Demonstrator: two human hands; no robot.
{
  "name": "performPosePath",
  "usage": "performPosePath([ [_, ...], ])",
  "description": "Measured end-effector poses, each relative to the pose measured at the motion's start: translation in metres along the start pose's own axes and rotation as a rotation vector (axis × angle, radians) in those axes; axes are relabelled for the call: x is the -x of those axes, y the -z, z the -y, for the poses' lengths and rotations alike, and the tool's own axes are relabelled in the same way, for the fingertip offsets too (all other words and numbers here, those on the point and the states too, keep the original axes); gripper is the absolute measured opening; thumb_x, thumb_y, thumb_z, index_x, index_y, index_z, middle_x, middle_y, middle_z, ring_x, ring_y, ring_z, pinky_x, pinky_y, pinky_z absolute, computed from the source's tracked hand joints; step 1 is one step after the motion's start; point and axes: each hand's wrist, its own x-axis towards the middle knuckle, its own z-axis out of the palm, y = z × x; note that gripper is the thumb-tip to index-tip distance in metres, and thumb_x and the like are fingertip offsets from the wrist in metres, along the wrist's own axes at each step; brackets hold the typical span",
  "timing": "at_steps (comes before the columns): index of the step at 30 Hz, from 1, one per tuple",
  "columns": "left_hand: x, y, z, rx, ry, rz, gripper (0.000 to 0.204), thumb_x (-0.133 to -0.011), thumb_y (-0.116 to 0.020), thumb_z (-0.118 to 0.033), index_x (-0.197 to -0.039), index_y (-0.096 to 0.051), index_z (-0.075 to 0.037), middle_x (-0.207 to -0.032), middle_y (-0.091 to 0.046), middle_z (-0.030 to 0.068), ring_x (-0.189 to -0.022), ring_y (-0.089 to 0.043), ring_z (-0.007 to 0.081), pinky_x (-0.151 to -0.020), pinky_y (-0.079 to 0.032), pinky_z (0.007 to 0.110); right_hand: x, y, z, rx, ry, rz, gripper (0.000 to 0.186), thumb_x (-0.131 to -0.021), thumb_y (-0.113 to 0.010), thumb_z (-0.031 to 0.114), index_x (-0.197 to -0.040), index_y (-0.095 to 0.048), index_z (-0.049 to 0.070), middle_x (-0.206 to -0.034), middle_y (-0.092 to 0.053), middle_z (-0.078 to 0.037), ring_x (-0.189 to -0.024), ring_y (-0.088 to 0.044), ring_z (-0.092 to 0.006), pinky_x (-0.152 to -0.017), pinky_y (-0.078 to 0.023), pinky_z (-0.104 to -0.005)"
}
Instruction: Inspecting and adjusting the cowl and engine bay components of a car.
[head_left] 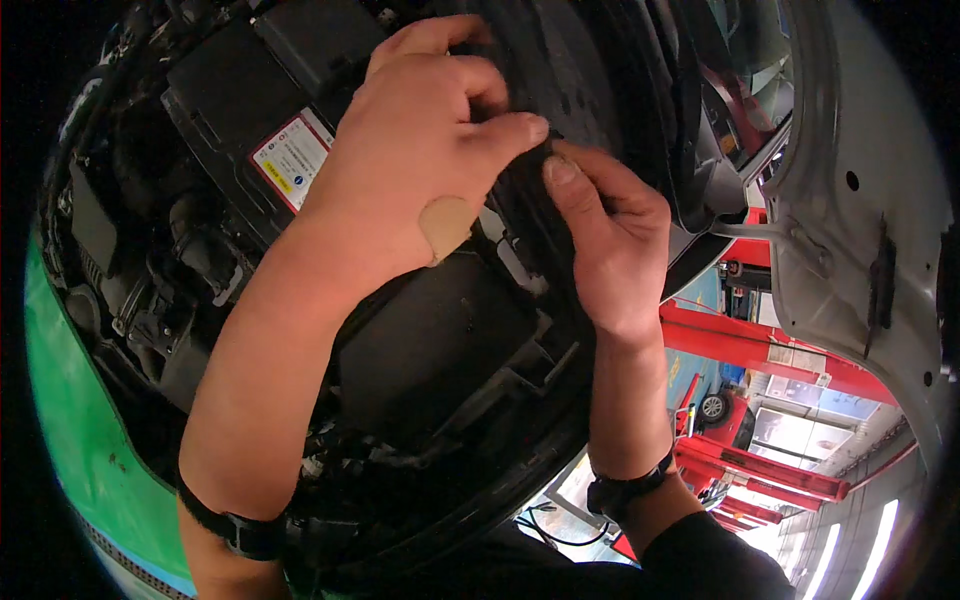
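In the head view, the one view we have, we look down into an open engine bay, with both hands meeting above its middle. The dark trim (540, 215) is the thing nearest the fingertips. It lies directly below and between the two thumbs, and its long axis seems to run from the top of the picture down toward us, though its ends blend into other black parts.

Our left hand (425, 120) comes over from the left, back uppermost, its thumb pointing right across the trim and its other fingers curled inward beyond it. A small gap shows between that thumb and the bent index finger; we cannot tell whether anything is gripped there.

Our right hand (610, 210) reaches up from below, on the right side of the trim. Its thumb and index finger are drawn narrow, tips almost together just beside the left thumb, and we cannot tell whether they pinch an edge. Neither hand is clearly nearer: we judge both thumb tips to be at the trim or just above it.

To the left of the left hand sits a black box with a label (295, 155); between our forearms lies a black cover (430, 345).
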Motion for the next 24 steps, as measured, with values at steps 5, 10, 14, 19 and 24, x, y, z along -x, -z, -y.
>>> performPosePath([
  [5, 0.002, 0.008, 0.003, 0.099, -0.071, -0.036, 0.033, -0.082, -0.078, -0.030, -0.086, -0.070, 0.002, -0.137, -0.056, 0.0302, -0.127, -0.056, 0.0415, -0.100, -0.046, 0.039, 0.000, -0.001, 0.006, 0.055, -0.028, 0.025, 0.020, -0.094, -0.072, 0.009, -0.110, -0.073, -0.004, -0.099, -0.073, -0.008, -0.089, -0.063, -0.0107, -0.081, -0.051, -0.0259],
  [10, 0.001, 0.011, 0.005, 0.085, -0.151, -0.084, 0.030, -0.083, -0.076, -0.026, -0.085, -0.069, 0.003, -0.130, -0.061, 0.0240, -0.120, -0.059, 0.0355, -0.095, -0.046, 0.036, 0.000, -0.003, 0.013, 0.239, 0.039, 0.023, 0.022, -0.094, -0.071, 0.010, -0.112, -0.072, -0.003, -0.098, -0.074, -0.011, -0.090, -0.066, -0.0131, -0.080, -0.052, -0.0278],
  [14, 0.002, 0.013, 0.009, 0.043, -0.111, -0.101, 0.028, -0.084, -0.076, -0.024, -0.085, -0.068, 0.003, -0.115, -0.061, 0.0168, -0.108, -0.060, 0.0302, -0.091, -0.046, 0.035, -0.008, -0.009, 0.009, 0.387, 0.125, 0.002, 0.018, -0.094, -0.068, 0.009, -0.109, -0.072, -0.001, -0.097, -0.073, -0.016, -0.087, -0.070, -0.0214, -0.079, -0.053, -0.0316],
  [19, 0.004, 0.014, 0.011, 0.118, -0.083, -0.050, 0.019, -0.085, -0.079, -0.014, -0.083, -0.067, 0.001, -0.134, -0.050, 0.0215, -0.124, -0.052, 0.0360, -0.102, -0.044, 0.045, -0.012, -0.014, 0.003, 0.580, 0.321, -0.032, 0.015, -0.092, -0.068, 0.006, -0.105, -0.072, 0.000, -0.094, -0.071, -0.018, -0.086, -0.070, -0.0334, -0.077, -0.054, -0.0366],
  [24, 0.010, 0.017, 0.015, 0.313, -0.050, -0.038, 0.017, -0.087, -0.077, -0.012, -0.081, -0.067, 0.001, -0.141, -0.047, 0.0228, -0.135, -0.045, 0.0376, -0.108, -0.039, 0.050, -0.011, -0.014, 0.005, 0.720, 0.462, 0.009, 0.014, -0.090, -0.068, 0.004, -0.103, -0.072, 0.002, -0.093, -0.069, -0.017, -0.086, -0.068, -0.0356, -0.079, -0.053, -0.0394],
])
